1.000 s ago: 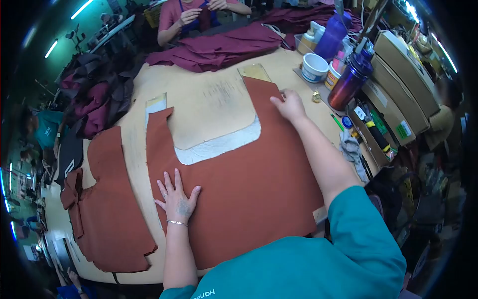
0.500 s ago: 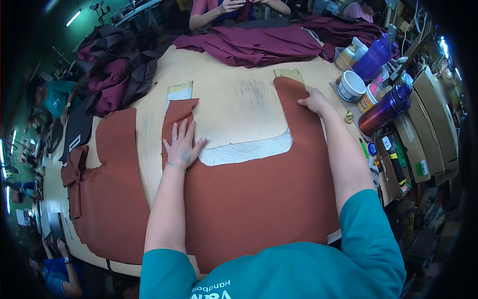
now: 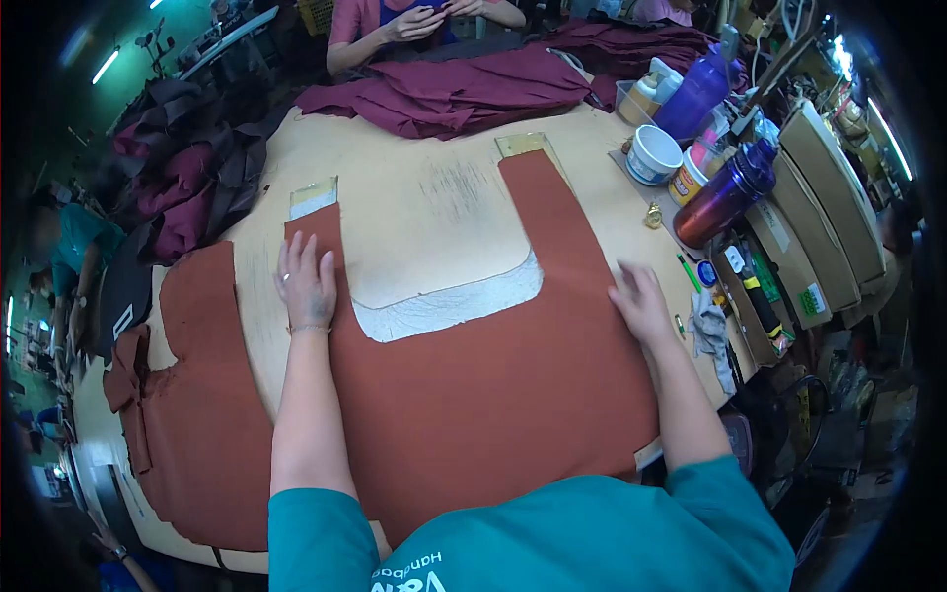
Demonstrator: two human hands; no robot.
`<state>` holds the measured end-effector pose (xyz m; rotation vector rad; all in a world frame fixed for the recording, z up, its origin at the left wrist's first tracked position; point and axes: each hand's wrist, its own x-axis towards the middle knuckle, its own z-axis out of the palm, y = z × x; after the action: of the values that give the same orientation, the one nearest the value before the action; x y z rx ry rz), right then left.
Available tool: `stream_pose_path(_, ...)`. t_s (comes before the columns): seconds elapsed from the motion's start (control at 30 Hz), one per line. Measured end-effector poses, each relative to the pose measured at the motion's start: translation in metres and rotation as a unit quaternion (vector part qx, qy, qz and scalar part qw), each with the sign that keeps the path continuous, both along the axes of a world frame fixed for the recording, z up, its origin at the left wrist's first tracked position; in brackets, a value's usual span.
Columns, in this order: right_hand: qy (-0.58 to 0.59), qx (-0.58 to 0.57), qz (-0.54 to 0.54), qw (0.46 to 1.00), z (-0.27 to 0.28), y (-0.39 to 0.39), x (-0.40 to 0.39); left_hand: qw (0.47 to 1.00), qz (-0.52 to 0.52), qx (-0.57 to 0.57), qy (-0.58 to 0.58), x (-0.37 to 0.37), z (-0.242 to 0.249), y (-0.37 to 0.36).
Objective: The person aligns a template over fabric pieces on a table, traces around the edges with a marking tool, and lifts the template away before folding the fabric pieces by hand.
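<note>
A large rust-brown fabric piece (image 3: 493, 405) lies flat before me, with two straps running away from me around a U-shaped opening. Beneath it, a whitish, crackled strip (image 3: 449, 299) shows along the curved edge. Yellowish ends of an underlying pattern stick out past the straps, one at the left (image 3: 314, 196) and another at the right (image 3: 520, 144). My left hand (image 3: 308, 281) rests flat on the left strap, fingers stretched. At the fabric's right edge, my right hand (image 3: 643, 304) is open, fingers slightly bent and apart, holding nothing visible.
Another rust-brown piece (image 3: 202, 424) lies at left. Maroon fabric (image 3: 444, 94) is heaped at the back, near another person's hands (image 3: 424, 22). Dark cloth (image 3: 197, 168) is piled at far left. A white tub (image 3: 653, 155), bottle (image 3: 725, 194) and cardboard boxes (image 3: 824, 207) line the right side.
My right hand has come down from the right strap's far end to the fabric's side edge. The left strap, folded over before, now lies straight with my left hand on it. The view has shifted.
</note>
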<state>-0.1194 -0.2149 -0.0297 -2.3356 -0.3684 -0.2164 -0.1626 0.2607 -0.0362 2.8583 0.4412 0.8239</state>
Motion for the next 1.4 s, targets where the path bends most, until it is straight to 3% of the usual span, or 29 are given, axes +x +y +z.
stream_pose_path(0.07,0.081,0.025,-0.037,0.996,0.010,-0.036,-0.066,0.997,-0.022,-0.020,-0.077,-0.032,0.005,-0.005)
stream_pose_path(0.13,0.155,0.030,-0.062,0.985,0.015,-0.061,-0.116,0.993,0.006,-0.111,-0.025,-0.088,0.025,-0.010)
stream_pose_path(0.2,0.196,0.026,-0.062,0.978,0.028,-0.075,-0.155,0.948,0.069,-0.305,-0.062,-0.159,0.027,-0.025)
stream_pose_path(0.27,0.163,0.026,-0.061,0.984,0.028,-0.075,-0.167,0.899,0.122,-0.420,0.041,-0.221,0.037,-0.047)
stream_pose_path(0.37,0.195,0.039,-0.058,0.978,0.022,-0.065,-0.158,0.902,0.123,-0.401,0.103,-0.277,0.035,-0.080)
stream_pose_path(0.43,0.243,0.038,-0.048,0.968,0.023,-0.056,-0.146,0.926,0.145,-0.337,0.085,-0.282,0.033,-0.090)
stream_pose_path(0.47,0.231,-0.003,-0.059,0.971,0.019,-0.054,-0.142,0.937,0.156,-0.304,0.077,-0.280,0.030,-0.090)
stream_pose_path(0.57,0.160,0.016,-0.083,0.984,0.009,-0.049,-0.138,0.951,0.169,-0.235,0.113,-0.269,0.016,-0.073)
stream_pose_path(0.67,0.130,0.063,-0.088,0.986,-0.001,-0.059,-0.140,0.934,0.128,-0.310,0.123,-0.272,0.023,-0.084)
stream_pose_path(0.83,0.177,0.122,-0.094,0.972,0.010,-0.061,-0.140,0.941,0.135,-0.279,0.135,-0.285,0.028,-0.102)
stream_pose_path(0.87,0.232,0.114,-0.118,0.959,0.020,-0.059,-0.141,0.943,0.133,-0.271,0.138,-0.288,0.030,-0.106)
stream_pose_path(0.97,0.220,0.015,-0.127,0.967,0.036,-0.055,-0.143,0.939,0.094,-0.315,0.101,-0.305,0.014,-0.114)
stream_pose_path(1.07,0.092,0.023,-0.064,0.993,0.003,-0.069,-0.146,0.916,0.070,-0.391,0.054,-0.309,0.021,-0.129)
stream_pose_path(1.1,0.113,0.061,-0.053,0.990,0.003,-0.067,-0.147,0.907,0.066,-0.414,0.041,-0.309,0.027,-0.132)
stream_pose_path(1.17,0.152,0.138,-0.037,0.978,0.008,-0.061,-0.153,0.921,0.065,-0.377,0.070,-0.305,0.029,-0.125)
stream_pose_path(1.27,0.140,0.147,-0.041,0.978,0.026,-0.044,-0.154,0.936,0.064,-0.342,0.053,-0.289,0.031,-0.106)
stream_pose_path(1.4,0.065,0.035,-0.069,0.995,0.021,-0.028,-0.143,0.946,0.085,-0.305,0.064,-0.274,0.025,-0.087)
